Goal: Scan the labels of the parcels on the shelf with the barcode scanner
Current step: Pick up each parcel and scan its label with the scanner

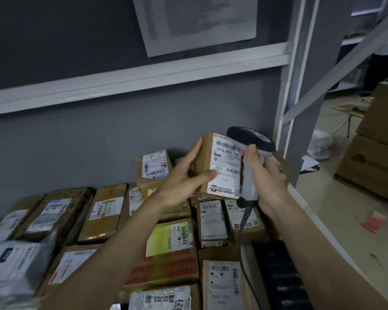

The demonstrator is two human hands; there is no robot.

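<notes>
While the left hand is gripping a small brown parcel from its left side, thumb lying on the white label and fingers curled over the top edge, the right hand is clutching the grey handle of the scanner just to the parcel's right. Its dark head is sitting above that hand, close to the label's upper corner. Its cable is hanging below the right wrist. More parcels are lying packed together on the shelf beneath both forearms.

cardboard parcel w/ glossy paper label, matt plastic scanner
</notes>
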